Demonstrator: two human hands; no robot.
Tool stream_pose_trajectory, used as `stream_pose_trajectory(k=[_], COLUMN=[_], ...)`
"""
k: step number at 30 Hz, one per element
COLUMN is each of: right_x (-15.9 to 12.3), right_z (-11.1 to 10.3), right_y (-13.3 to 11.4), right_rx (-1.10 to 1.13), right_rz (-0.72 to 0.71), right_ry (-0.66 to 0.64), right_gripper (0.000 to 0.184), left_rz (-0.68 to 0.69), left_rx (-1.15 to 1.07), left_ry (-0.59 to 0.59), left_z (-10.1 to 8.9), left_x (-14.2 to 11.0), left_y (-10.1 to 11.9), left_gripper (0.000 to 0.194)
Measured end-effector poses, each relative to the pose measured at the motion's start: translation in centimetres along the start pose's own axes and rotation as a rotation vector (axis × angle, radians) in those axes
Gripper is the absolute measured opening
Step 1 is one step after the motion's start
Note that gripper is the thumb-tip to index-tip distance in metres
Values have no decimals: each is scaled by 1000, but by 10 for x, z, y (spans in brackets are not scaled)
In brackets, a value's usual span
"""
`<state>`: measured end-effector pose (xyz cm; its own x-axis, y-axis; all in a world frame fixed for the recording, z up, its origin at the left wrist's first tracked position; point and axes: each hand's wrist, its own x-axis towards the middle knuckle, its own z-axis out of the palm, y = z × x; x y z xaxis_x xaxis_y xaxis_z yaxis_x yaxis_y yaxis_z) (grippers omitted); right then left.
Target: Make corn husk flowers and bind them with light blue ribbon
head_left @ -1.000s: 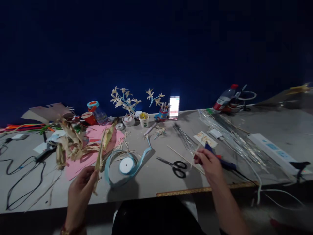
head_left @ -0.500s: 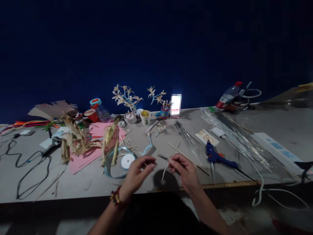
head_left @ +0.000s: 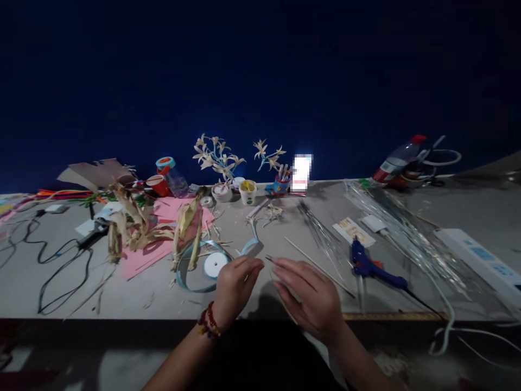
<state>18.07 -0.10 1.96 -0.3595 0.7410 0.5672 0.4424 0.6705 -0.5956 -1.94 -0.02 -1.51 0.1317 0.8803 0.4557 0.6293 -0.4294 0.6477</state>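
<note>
My left hand (head_left: pixel 236 285) is closed with its fingertips pressed together, a bracelet on its wrist. What it pinches, if anything, is hidden. Facing it across a small gap is my right hand (head_left: pixel 311 298), its fingers curled round a thin dark pointed tool (head_left: pixel 268 258), of which only the tip shows. A pale thin strip (head_left: pixel 286 310) passes below the right fingers. Left of my left hand lie a white ribbon spool (head_left: pixel 215 265) and a loop of light blue ribbon (head_left: pixel 182 277). Beyond the right hand rests a thin stick (head_left: pixel 313 262).
On the right are a blue glue gun (head_left: pixel 376 269), wire stems (head_left: pixel 319 233), clear plastic packets (head_left: pixel 411 244) and a power strip (head_left: pixel 480 255). Dried husks (head_left: pixel 134 222) lie over pink paper (head_left: pixel 146 260) at left. Husk flowers (head_left: pixel 217 155), cups and a lit phone (head_left: pixel 301 172) stand behind.
The right hand has turned and spread over the tool, hiding more of it and the pale strip. The left fingers have drawn together. The whole scene has shifted slightly right in view.
</note>
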Motion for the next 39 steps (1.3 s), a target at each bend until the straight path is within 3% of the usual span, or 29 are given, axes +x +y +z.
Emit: stream_pose_trajectory(k=[2,4,9,12,15,18,21,26,32,36,39], right_x=[6,9,11,15,18,18,16,11,9,8,7], right_z=[2,8,25,26,26,28,32,40,42,42,45], right_y=[2,7,19,19,16,15,16,18,14,13,12], right_rx=[24,184,913,1110,1163,1117,1100,1057,516,213,68], right_rz=[82,273,786,900,930,886,833,777,355,81,-41], right_ry=[-49,-63,-153,-280,-390,-362,-295,-198,-98,-50,-35], right_gripper=[24,25,45,39,32,29,25,23,5,17,18], left_rz=[27,53,200,286,313,273,124,-121,-180,-234,-300], left_rx=[91,142,92,84,67,-76,-353,-739,-601,-739,-859], left_ry=[27,65,131,140,128,75,-31,-9,20,30,46], left_z=[-1,-2,-6,-9,-11,-13,-11,-3,3,5,4], left_x=[0,0,-1,1,4,3,-4,-14,-11,-10,-7], left_y=[-3,-6,-13,-15,-16,-15,-14,-14,-6,0,2], left_gripper=[21,21,24,26,27,32,34,8,20,18,12])
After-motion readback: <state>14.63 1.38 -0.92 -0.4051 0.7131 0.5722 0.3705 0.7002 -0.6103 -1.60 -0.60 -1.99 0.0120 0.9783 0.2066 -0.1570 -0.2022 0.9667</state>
